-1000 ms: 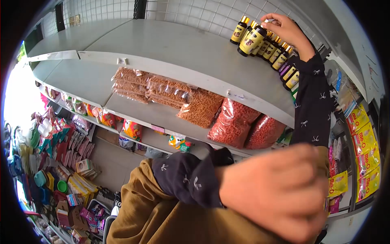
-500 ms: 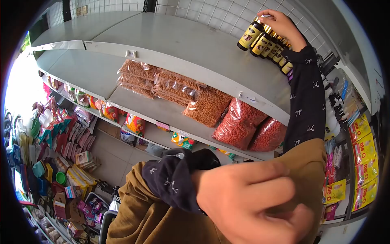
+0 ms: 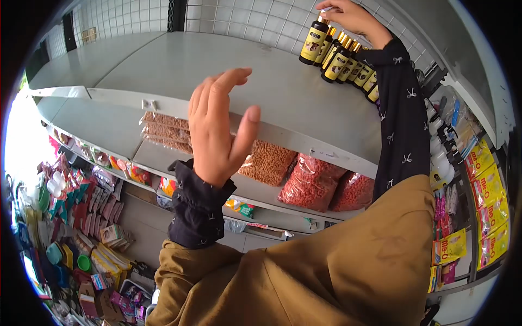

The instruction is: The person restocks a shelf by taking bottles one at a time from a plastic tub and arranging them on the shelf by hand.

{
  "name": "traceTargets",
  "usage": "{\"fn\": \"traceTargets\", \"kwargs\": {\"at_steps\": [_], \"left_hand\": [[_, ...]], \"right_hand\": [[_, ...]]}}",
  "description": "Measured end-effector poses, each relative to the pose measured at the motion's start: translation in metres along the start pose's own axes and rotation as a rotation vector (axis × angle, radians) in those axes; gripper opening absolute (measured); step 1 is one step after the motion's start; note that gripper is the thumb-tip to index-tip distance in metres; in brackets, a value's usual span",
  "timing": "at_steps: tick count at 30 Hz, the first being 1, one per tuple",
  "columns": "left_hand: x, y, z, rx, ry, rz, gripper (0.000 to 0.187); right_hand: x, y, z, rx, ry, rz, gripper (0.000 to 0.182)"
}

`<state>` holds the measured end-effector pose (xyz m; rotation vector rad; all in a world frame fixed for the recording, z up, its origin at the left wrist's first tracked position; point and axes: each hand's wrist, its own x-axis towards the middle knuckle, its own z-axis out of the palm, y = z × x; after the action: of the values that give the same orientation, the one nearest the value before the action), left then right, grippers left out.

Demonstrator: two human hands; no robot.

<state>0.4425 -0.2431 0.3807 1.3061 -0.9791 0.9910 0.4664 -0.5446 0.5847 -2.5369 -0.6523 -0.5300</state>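
- The black bottle (image 3: 314, 42) with the yellow label is on the top shelf (image 3: 217, 60), at the left end of a bunch of bottles. It has a small picture on its label.
- The right hand (image 3: 356, 19) reaches over from the right, with its fingers bent at the top of this bottle. I cannot tell if it pinches the cap or just touches it.
- The other bottles (image 3: 337, 65) stand close by, to the right. They are black too, with yellow labels and gold tops.
- The wire grid (image 3: 244, 22) goes up behind the shelf.
- The left hand (image 3: 215, 125) is up in front of the shelf edge, well apart from the bottles. Its thumb sticks out away from the fingers, and it holds nothing.
- The dark sleeves (image 3: 405, 119) on both arms have little white bows.
- Under the top shelf, clear bags of brown bits (image 3: 269, 163) lie beside two clear bags of red bits (image 3: 311, 182). The left hand hides part of the brown ones.
- Brown cloth (image 3: 304, 271) fills the bottom middle.
- Yellow packets (image 3: 489, 206) hang at the far right.
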Motion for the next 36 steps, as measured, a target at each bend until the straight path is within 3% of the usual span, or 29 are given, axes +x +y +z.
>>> {"fn": "traceTargets", "kwargs": {"at_steps": [2, 4, 7, 15, 22, 36], "left_hand": [[-0.006, -0.007, 0.003, 0.11, -0.058, 0.047, 0.034], [-0.014, -0.012, 0.004, 0.349, -0.162, 0.127, 0.029], [-0.017, -0.017, 0.004, 0.319, -0.143, 0.144, 0.026], [-0.019, -0.02, 0.007, 0.321, -0.111, 0.161, 0.023], [-0.019, -0.021, 0.007, 0.316, -0.093, 0.171, 0.021], [-0.019, -0.021, 0.007, 0.292, -0.079, 0.183, 0.014]], "right_hand": [[0.007, -0.013, 0.006, -0.339, 0.096, 0.475, 0.026], [0.012, 0.009, 0.0, -0.387, 0.09, 0.435, 0.025], [0.026, 0.05, -0.006, -0.476, 0.067, 0.344, 0.024], [0.04, 0.108, -0.004, -0.577, -0.009, 0.429, 0.026], [0.041, 0.104, 0.009, -0.679, 0.032, 0.566, 0.025], [0.034, 0.089, 0.009, -0.673, -0.025, 0.549, 0.025]]}}
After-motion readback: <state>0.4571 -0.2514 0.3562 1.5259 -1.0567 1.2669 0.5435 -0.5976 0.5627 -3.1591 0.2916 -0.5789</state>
